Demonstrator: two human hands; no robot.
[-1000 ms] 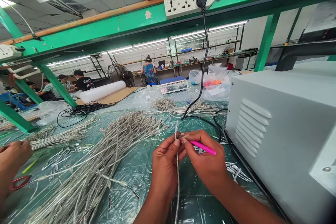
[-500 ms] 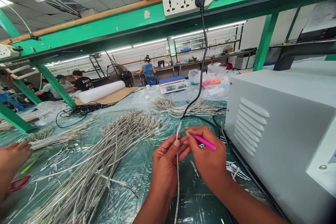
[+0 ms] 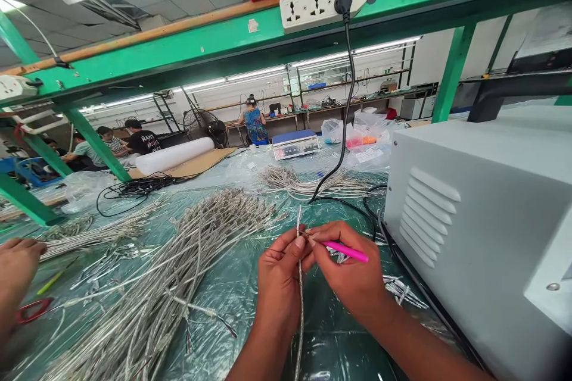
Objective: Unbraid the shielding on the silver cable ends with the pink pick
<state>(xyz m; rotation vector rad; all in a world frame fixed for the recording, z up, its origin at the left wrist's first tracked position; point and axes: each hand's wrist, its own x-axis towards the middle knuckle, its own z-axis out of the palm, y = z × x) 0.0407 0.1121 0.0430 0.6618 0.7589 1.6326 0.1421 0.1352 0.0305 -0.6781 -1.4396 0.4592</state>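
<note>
Head view: the left hand [image 3: 279, 280] pinches a metal-braided cable [image 3: 300, 292] upright at lower centre, while the right hand [image 3: 348, 268] holds a pink-handled pick [image 3: 346, 252] to its frayed tip; this picking step calls for a steady, narrow pinch.

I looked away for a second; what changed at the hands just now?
The right hand dropped back toward the silver braided cable, its slim pink-handled tool lying flatter, tip at the cable. The left hand kept its hold on the cable; the braided cable bundles stayed put.
</note>
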